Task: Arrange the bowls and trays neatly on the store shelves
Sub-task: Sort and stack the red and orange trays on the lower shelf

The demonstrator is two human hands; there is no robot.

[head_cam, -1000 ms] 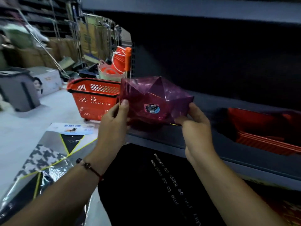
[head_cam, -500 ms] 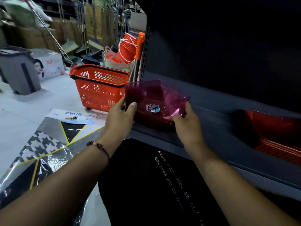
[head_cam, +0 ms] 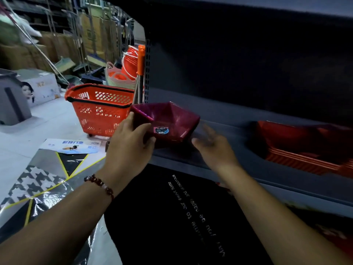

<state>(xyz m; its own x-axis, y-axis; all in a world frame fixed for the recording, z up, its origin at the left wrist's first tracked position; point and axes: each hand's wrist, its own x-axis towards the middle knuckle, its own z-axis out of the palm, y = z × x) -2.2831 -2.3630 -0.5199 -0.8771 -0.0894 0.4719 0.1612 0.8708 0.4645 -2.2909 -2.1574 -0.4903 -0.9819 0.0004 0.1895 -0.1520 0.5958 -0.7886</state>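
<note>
Left hand (head_cam: 131, 146) gripping near rim of faceted, translucent magenta plastic bowl (head_cam: 168, 121) on grey metal shelf (head_cam: 238, 150); right hand (head_cam: 214, 148) spread, just right of bowl. Round dark sticker (head_cam: 161, 130) on bowl, unreadable. Stacked red ribbed trays (head_cam: 301, 150) further right. Orange lattice basket (head_cam: 101, 108) left of bowl.

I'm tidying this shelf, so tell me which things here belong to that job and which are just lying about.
Job: purple bowl, held by left hand; red trays; shelf.
Lying about: orange basket, grey bin, printed box.
</note>
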